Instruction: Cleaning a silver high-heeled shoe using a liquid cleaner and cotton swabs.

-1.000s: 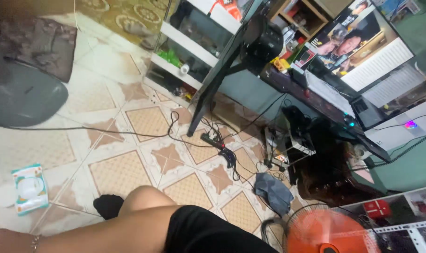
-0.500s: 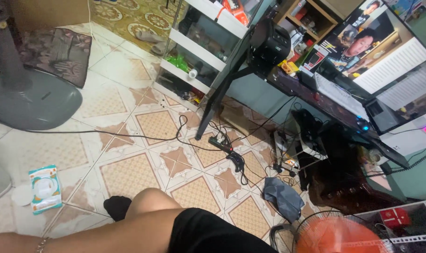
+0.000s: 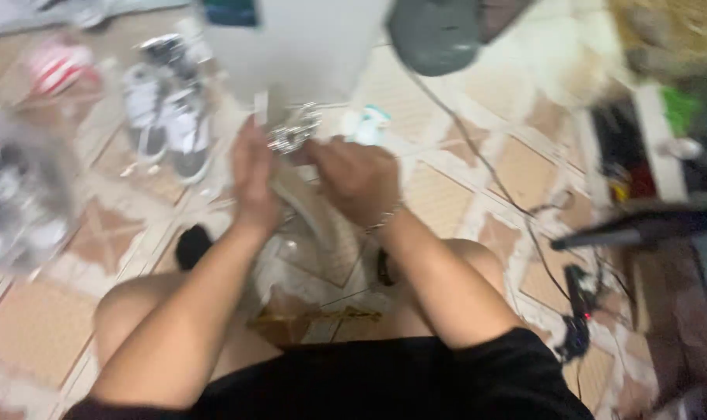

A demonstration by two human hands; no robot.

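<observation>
While our left hand [image 3: 254, 175] steadied the clear plastic bag [image 3: 307, 233], our right hand [image 3: 353, 175] gripped its shiny top [image 3: 293, 131], keeping it taut over the floor [image 3: 462, 179].

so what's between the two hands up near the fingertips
In the head view, a small shiny silver thing sits between the left hand and the right hand; motion blur hides what it is.

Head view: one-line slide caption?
Both hands, left hand and right hand, grip a small shiny object above tiled floor; frame blurred.
</observation>
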